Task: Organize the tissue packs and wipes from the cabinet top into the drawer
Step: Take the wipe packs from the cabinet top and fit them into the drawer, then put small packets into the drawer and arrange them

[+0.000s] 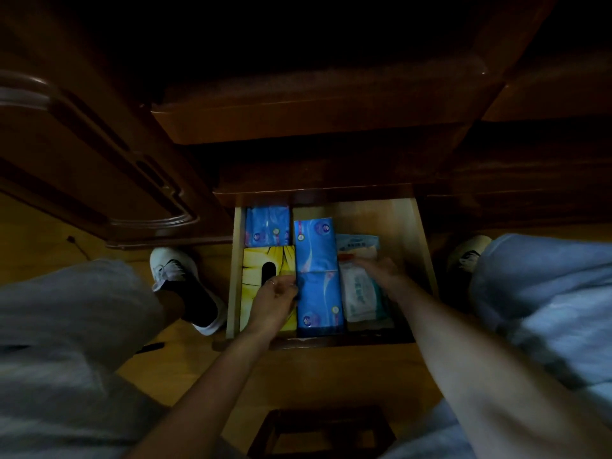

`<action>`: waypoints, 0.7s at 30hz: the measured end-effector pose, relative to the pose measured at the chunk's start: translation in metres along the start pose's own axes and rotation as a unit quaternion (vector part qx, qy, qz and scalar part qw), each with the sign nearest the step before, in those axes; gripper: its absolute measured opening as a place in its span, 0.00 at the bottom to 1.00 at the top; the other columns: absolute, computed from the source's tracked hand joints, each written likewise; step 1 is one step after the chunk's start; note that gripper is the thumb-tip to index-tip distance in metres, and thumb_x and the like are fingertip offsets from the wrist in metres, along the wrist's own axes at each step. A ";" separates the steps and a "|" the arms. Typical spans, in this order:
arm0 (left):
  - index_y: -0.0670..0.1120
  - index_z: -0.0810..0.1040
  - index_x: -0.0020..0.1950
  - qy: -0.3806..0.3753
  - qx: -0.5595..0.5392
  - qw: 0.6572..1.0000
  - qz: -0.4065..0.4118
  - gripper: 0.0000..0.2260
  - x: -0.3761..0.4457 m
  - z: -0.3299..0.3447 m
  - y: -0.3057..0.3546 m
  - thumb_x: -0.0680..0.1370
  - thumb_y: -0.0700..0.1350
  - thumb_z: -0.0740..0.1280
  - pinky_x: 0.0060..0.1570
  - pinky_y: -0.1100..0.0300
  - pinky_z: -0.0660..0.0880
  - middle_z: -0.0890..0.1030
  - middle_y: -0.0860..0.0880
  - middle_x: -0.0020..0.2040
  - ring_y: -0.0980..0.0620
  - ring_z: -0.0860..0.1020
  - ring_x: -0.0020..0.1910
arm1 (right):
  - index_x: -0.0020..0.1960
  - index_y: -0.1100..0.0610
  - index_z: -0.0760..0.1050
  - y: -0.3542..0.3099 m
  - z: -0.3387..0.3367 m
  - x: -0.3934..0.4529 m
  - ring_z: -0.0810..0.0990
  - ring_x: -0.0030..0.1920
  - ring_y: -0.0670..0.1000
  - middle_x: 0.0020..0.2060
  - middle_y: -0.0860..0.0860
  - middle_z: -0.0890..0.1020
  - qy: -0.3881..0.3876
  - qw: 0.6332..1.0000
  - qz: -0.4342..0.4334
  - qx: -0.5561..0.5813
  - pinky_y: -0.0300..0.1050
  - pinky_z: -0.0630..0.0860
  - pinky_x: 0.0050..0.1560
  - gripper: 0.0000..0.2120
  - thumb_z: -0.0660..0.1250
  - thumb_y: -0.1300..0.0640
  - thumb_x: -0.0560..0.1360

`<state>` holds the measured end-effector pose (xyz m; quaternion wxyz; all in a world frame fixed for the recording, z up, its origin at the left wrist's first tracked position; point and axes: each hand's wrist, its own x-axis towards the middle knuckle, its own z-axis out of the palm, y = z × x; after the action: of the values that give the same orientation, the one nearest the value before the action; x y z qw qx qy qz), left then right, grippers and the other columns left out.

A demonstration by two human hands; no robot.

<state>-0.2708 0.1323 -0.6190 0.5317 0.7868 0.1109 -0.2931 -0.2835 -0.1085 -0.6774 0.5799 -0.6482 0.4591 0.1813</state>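
The pale wooden pulled-out drawer (402,226) is already well filled, so this looks like the final tidying. Against its left wall lies a yellow cardboard tissue box (265,260), with a short blue plastic tissue pack (266,225) behind it. A long blue tissue pack (318,276) runs down the drawer's middle, and white soft wipes packets (359,293) sit right of it.

The left hand (275,301) rests on the yellow box, fingers curled at the blue pack's edge, pinching nothing I can make out. The right hand (377,271) is blurred over the wipes; whether it grips them I cannot tell.

Next, I'd guess, comes squaring the wipes. Bare wood remains along the drawer's right wall and back.
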 end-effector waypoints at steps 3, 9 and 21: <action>0.50 0.74 0.69 -0.053 0.284 0.953 0.088 0.17 0.011 -0.002 -0.017 0.81 0.51 0.66 0.63 0.53 0.73 0.73 0.47 0.70 0.45 0.71 0.71 | 0.64 0.55 0.77 0.006 0.003 0.003 0.84 0.52 0.55 0.54 0.54 0.84 0.009 0.999 -0.030 -0.031 0.49 0.81 0.49 0.22 0.77 0.52 0.72; 0.52 0.56 0.81 -0.140 0.452 0.879 0.065 0.34 0.012 -0.003 -0.032 0.79 0.61 0.63 0.73 0.46 0.64 0.43 0.52 0.81 0.42 0.52 0.79 | 0.64 0.55 0.77 0.011 0.002 0.005 0.83 0.57 0.57 0.59 0.57 0.83 -0.004 0.998 -0.054 -0.034 0.56 0.81 0.58 0.21 0.77 0.59 0.73; 0.53 0.69 0.75 -0.090 0.441 0.869 0.206 0.23 -0.007 -0.037 0.113 0.80 0.56 0.65 0.58 0.50 0.78 0.76 0.48 0.69 0.48 0.79 0.61 | 0.68 0.48 0.76 -0.098 -0.045 -0.086 0.80 0.63 0.48 0.61 0.45 0.81 0.043 0.933 -0.285 -0.214 0.38 0.75 0.56 0.18 0.69 0.51 0.79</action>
<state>-0.2085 0.1208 -0.5185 0.1851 0.9146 -0.2431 -0.2648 -0.2625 -0.1254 -0.5423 0.4345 -0.8675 0.2302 0.0745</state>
